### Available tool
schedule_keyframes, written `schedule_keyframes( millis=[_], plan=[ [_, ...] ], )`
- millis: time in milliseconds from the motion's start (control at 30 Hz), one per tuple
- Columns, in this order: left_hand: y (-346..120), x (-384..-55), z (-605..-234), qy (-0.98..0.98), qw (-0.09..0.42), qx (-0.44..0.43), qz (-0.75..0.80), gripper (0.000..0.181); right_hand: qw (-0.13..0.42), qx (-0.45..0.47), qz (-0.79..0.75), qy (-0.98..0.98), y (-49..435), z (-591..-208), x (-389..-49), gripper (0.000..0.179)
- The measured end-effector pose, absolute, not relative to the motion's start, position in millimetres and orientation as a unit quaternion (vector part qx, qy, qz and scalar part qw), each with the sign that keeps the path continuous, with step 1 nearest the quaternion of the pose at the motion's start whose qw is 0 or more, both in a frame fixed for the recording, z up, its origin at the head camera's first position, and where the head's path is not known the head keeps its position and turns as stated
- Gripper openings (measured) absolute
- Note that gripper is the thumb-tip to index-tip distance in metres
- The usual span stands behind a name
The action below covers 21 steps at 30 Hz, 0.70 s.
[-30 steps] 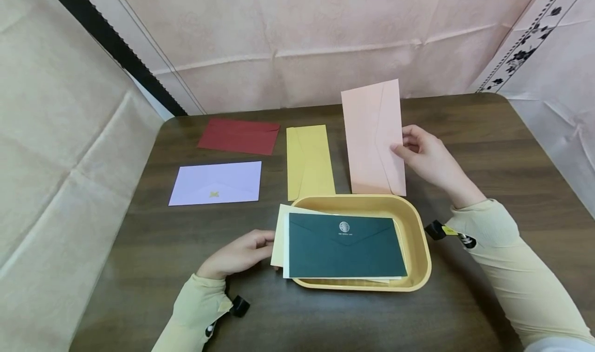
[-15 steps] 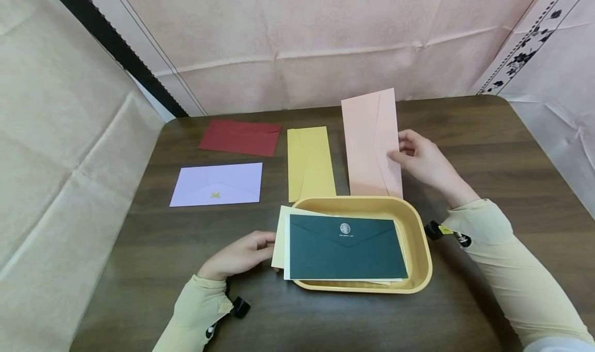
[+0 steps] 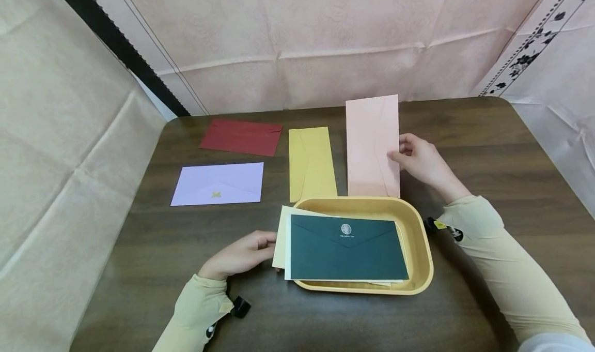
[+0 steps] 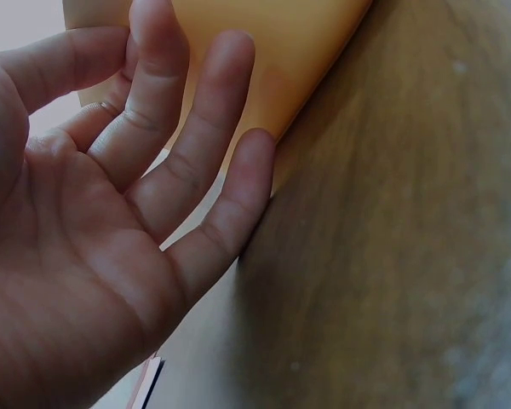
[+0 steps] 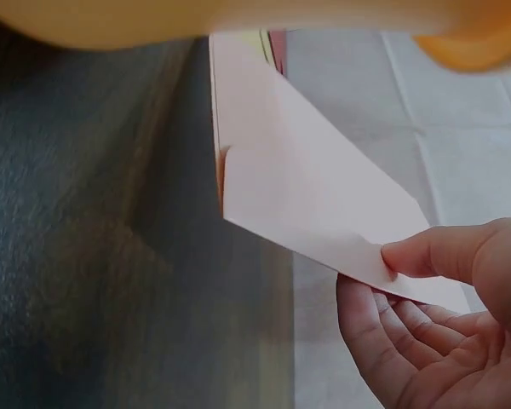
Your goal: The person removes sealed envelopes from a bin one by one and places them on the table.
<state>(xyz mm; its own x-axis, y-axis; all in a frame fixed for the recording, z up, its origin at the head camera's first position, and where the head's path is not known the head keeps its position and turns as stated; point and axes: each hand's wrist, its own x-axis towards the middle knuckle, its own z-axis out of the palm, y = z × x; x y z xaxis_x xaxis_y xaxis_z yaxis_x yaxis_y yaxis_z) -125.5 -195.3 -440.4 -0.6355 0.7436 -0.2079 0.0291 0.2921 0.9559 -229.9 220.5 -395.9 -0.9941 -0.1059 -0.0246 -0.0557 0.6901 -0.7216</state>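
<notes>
My right hand (image 3: 423, 161) pinches the right edge of a pale pink envelope (image 3: 369, 145), thumb in front and fingers behind. In the right wrist view, the pink envelope (image 5: 298, 162) slants away from the hand (image 5: 443, 315). A gold tray (image 3: 420, 259) bears a stack of envelopes: a dark green envelope (image 3: 348, 254) with a white emblem tops it, and a cream envelope (image 3: 281, 243) sticks out leftward. My left hand (image 3: 241, 254) is at the stack's overhanging left side, fingertips partly hidden beneath it. The left wrist view shows the left hand's (image 4: 128, 204) fingers loosely extended against a yellowish surface (image 4: 315, 34).
A yellow envelope (image 3: 311, 163) lies behind the tray, left of the pink one. Farther left are a red envelope (image 3: 241, 136) and a lavender envelope (image 3: 218, 184) with a gold mark. Pale cloth (image 3: 325, 42) hangs behind the dark wooden table (image 3: 158, 274).
The pink envelope has come down slightly and turned a little straighter, with my right hand moving along with it. My left hand and the tray look almost unchanged.
</notes>
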Motion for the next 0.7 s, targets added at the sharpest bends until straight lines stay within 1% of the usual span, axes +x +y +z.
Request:
schedule_keyframes(
  millis=[200, 433, 700],
  plan=[
    [-195.3, -125.1, -439.7, 0.733, 0.336, 0.26, 0.53, 0.027, 0.046, -0.031, -0.394, 0.917, 220.3, -402.5, -235.1, 0.046],
    [-195.4, -125.4, -438.9, 0.739, 0.337, 0.256, 0.525, 0.028, 0.062, -0.02, -0.38, 0.923, 219.7, -405.2, -239.9, 0.056],
    [-195.3, -124.9, -439.5, 0.732, 0.337, 0.262, 0.531, 0.028, 0.067, -0.026, -0.368, 0.927, 221.0, -415.1, -245.0, 0.057]
  ],
)
